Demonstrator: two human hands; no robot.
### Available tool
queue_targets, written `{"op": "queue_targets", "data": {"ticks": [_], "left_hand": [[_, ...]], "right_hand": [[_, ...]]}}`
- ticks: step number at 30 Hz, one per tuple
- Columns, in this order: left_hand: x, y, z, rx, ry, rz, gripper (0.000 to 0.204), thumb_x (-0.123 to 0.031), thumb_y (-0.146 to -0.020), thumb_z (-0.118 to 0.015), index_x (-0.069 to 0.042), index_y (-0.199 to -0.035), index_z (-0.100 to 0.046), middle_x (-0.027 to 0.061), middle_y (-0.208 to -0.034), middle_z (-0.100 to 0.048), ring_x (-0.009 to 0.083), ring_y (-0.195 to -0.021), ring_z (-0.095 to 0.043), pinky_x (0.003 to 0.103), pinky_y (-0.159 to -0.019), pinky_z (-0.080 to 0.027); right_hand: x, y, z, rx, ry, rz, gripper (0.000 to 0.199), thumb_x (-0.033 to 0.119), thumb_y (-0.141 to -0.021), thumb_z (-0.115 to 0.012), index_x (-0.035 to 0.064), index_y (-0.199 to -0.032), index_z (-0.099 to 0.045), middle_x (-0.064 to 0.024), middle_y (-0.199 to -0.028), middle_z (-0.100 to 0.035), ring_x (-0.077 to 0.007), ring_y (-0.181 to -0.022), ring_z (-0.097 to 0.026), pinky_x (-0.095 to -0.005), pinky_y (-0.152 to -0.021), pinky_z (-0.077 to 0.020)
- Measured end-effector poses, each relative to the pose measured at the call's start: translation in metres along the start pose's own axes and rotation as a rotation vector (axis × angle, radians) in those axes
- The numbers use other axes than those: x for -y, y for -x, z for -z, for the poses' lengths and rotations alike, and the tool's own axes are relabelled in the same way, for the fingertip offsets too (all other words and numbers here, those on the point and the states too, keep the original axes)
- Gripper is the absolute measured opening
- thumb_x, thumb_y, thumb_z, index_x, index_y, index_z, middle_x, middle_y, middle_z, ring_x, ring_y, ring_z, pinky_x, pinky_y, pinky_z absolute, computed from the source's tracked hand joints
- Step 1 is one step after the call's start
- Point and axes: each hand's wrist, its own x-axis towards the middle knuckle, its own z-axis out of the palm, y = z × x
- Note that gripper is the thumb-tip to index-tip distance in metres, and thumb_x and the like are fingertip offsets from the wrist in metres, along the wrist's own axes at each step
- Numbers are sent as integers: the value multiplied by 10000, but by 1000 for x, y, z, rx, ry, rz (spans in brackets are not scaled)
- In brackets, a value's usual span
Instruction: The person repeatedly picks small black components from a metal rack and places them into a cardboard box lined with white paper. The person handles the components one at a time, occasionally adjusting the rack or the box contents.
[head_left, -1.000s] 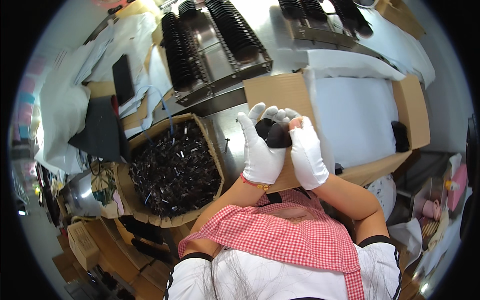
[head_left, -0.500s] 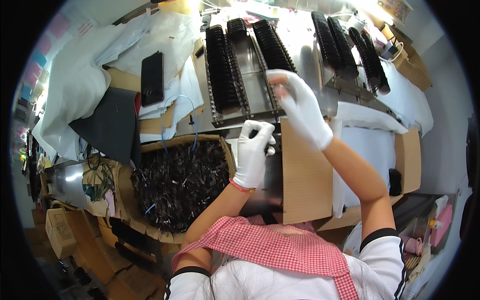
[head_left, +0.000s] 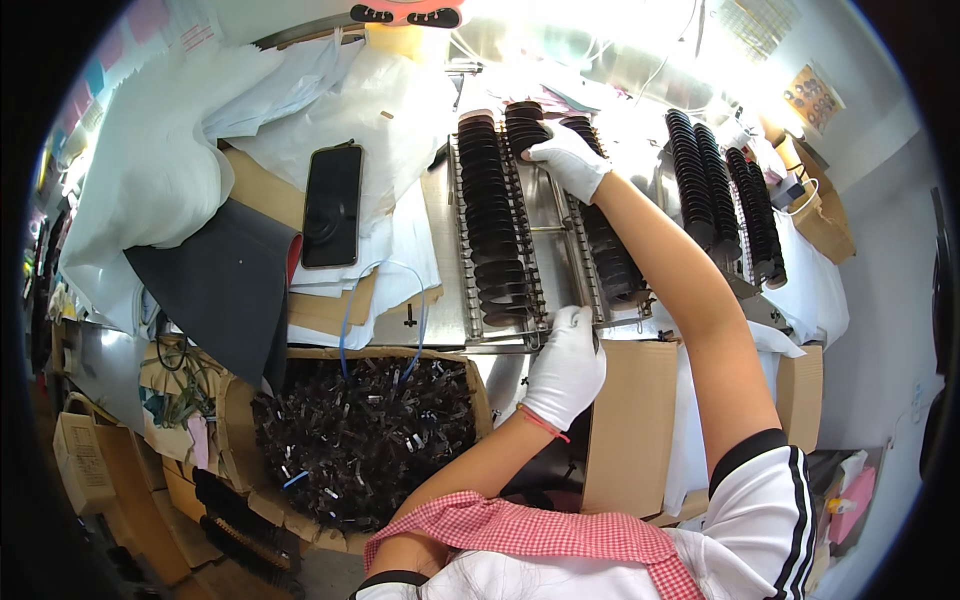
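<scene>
So I had the head view up on my end, and the biggest thing in it was the metal bench [head_left: 450, 325], with everything within arm's reach, which I figured was the whole point of the layout.

The open carton of dark strips [head_left: 482, 395] sat at the near edge on the left, its walls probably there to keep that loose pile from spilling. The lined cardboard box [head_left: 630, 425] was over on the right with a flap standing out toward the middle.

Straight ahead was the metal rack [head_left: 548, 229], its notched rails seemingly there to keep the discs on edge and apart. A 2nd rack [head_left: 745, 288] stood off to the right, also loaded.

My right hand [head_left: 565, 160] was reaching over to the rack's far end, fingers bent against the discs in the short middle row; couldn't tell if they were pinching any. My left hand [head_left: 567, 370] was curled at the rack's near end. Maybe it was steadying the frame, maybe cupping something, but the palm was hidden so I can't say.

The phone [head_left: 333, 207] lay on papers off to the left, out of the hands' way.

Smallest of the lot: the dark discs [head_left: 490, 230], standing packed in 3 rows on the near rack, the middle row bunched at the far end.
</scene>
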Motion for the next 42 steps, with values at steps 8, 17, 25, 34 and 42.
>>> {"op": "queue_targets", "data": {"ticks": [8,17,25,34,42], "left_hand": [[21,-6,12,91,479,111,238,-27,-849,-543,33,-1074,-592,220,-1047,-571,398,-981,-607,434,-896,-526],[20,-6,10,119,505,158,293,-22,-858,-534,54,-1137,-582,246,-1112,-574,417,-1036,-596,434,-937,-501],[0,-8,23,-64,1300,471,161,-38,-917,-588,-5,-1075,-582,135,-1007,-646,208,-909,-648,319,-805,-526],[-37,-21,29,-300,2014,654,487,-381,-1083,-389,-285,-1542,-261,-17,-1255,-546,105,-1110,-555,331,-883,-520],[-21,-20,21,-194,1902,713,282,-135,-1031,-508,-183,-1307,-473,37,-992,-624,96,-761,-560,233,-574,-472]], "right_hand": [[6,21,-16,-90,533,348,466,39,-842,-636,68,-1306,-606,-218,-1115,-685,-318,-1015,-665,-346,-935,-496],[1,11,-26,-273,1229,738,421,-3,-847,-559,19,-1267,-588,-184,-1282,-623,-296,-1051,-671,-363,-877,-551],[72,118,-6,-120,-114,110,324,-18,-876,-572,41,-1176,-681,-34,-1017,-684,-102,-865,-627,-249,-786,-519],[73,243,-4,174,886,478,467,45,-790,-644,58,-1255,-598,-140,-1246,-600,-318,-1200,-547,-459,-1039,-397],[67,150,40,201,341,168,424,243,-956,-584,37,-1326,-551,-157,-1294,-611,-255,-1199,-586,-355,-1051,-432]]}}
